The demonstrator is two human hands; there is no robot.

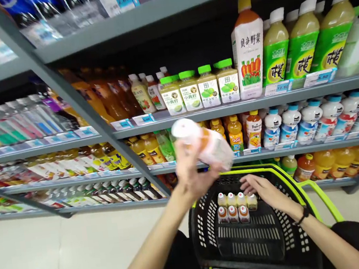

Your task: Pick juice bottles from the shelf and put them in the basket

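The person's left hand [192,168] is closed around a bottle [215,147], thumb and fingers spread to its girth. The bottle is tilted, its white cap up and to the left, above the basket's far rim and in front of the shelves; it is blurred, so its label cannot be read. The right hand [262,189], lower and to the right, reaches into the basket [264,266] with its fingers loosely extended and nothing visible in its grasp. Just below those fingertips stand seven small bottles [233,214], a paler row of four behind a red-brown row of three; whether the fingers touch the nearest one cannot be told. A dark band [303,214] circles the right wrist. Above the left hand, slightly right, green-capped bottles [191,94] line a shelf [197,115], beside a tall juice [249,51]. Above the right hand, blue-capped bottles [311,120] fill the next shelf down.
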